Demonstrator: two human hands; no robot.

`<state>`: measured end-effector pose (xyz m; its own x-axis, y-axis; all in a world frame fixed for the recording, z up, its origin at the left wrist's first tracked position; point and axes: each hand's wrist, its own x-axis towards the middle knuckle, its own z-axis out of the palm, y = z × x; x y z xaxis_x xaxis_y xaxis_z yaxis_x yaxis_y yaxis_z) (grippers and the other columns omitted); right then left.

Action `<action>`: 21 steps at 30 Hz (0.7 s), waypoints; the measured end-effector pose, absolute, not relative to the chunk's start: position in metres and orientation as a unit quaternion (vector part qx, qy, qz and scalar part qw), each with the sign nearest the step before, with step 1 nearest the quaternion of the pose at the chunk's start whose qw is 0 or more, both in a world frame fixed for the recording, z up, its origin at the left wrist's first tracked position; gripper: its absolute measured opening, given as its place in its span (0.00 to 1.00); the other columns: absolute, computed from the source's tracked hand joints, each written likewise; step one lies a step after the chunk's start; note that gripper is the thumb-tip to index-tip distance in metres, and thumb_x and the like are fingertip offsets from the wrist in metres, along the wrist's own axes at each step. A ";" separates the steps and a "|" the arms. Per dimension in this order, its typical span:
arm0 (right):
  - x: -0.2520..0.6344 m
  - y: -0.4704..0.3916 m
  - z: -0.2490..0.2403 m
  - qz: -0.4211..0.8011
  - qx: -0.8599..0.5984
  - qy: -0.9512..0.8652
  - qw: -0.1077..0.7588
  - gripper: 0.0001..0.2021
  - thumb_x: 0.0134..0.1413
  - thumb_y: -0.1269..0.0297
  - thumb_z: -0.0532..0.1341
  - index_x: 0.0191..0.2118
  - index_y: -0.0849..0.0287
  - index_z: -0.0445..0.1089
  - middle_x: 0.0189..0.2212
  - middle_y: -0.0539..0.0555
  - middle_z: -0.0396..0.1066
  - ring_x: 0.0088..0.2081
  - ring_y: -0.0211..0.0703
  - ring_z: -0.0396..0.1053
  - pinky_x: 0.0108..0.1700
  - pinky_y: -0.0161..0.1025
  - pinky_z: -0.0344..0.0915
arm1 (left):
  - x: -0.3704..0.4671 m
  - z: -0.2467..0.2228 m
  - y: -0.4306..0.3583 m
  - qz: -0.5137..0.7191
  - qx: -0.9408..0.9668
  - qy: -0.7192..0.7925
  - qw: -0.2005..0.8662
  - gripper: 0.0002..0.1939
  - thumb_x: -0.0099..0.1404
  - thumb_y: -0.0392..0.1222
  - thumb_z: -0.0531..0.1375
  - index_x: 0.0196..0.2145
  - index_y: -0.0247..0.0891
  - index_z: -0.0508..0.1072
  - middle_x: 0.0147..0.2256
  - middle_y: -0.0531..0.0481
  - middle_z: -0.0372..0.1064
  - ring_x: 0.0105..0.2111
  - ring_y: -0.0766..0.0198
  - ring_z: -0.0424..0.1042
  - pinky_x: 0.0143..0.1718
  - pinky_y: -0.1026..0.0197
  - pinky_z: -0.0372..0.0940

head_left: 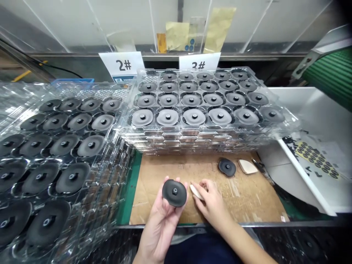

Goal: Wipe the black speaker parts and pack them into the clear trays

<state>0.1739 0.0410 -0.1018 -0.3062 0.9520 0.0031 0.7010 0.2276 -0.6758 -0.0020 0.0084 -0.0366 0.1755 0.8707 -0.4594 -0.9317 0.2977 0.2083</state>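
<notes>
My left hand (162, 216) holds a black round disc (174, 193) with a small centre hub, raised just above the brown cardboard sheet (247, 198). Right beside it, my right hand (210, 201) pinches a small white oval pad (195, 191) between its fingertips, close to the disc's right edge. A second black disc (227, 167) lies loose on the cardboard farther back, with a beige pad (247, 166) next to it.
A stack of clear trays (286, 121) filled with black discs stands behind the cardboard. Another stack of filled clear trays (115, 154) is at the left. White signs "2#" (122, 65) and "3#" (198, 62) stand behind. A white sheet of small black stickers (316, 157) lies at the right.
</notes>
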 end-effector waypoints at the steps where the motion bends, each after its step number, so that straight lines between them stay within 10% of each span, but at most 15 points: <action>1: 0.175 0.042 -0.101 0.294 -0.543 -0.754 0.221 0.17 0.54 0.69 0.54 0.51 0.58 0.66 0.41 0.60 0.61 0.42 0.49 0.64 0.44 0.48 0.64 | -0.001 -0.033 0.008 0.592 -0.057 0.270 0.757 0.19 0.58 0.40 0.60 0.49 0.46 0.69 0.52 0.47 0.66 0.56 0.53 0.59 0.60 0.54 0.48; 8: 0.174 0.027 -0.095 0.356 -0.492 -0.755 0.247 0.11 0.57 0.69 0.54 0.45 0.55 0.68 0.36 0.53 0.70 0.38 0.40 0.68 0.41 0.37 0.67 | 0.003 -0.019 0.010 0.598 0.023 0.367 0.712 0.33 0.50 0.45 0.65 0.54 0.48 0.62 0.55 0.43 0.62 0.54 0.49 0.61 0.55 0.51 0.56; 21: 0.147 0.049 0.043 0.345 -0.384 -0.768 0.379 0.12 0.56 0.73 0.55 0.46 0.59 0.66 0.36 0.53 0.71 0.36 0.40 0.67 0.40 0.39 0.61 | 0.016 -0.011 0.008 0.550 0.037 0.405 0.729 0.27 0.53 0.44 0.64 0.51 0.45 0.66 0.47 0.46 0.70 0.47 0.55 0.68 0.50 0.57 0.62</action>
<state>0.1470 0.0491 0.0433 -0.4172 0.8514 0.3178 0.3283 0.4673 -0.8209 0.0158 0.0084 -0.0107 0.0663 0.8324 -0.5501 -0.7729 0.3915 0.4993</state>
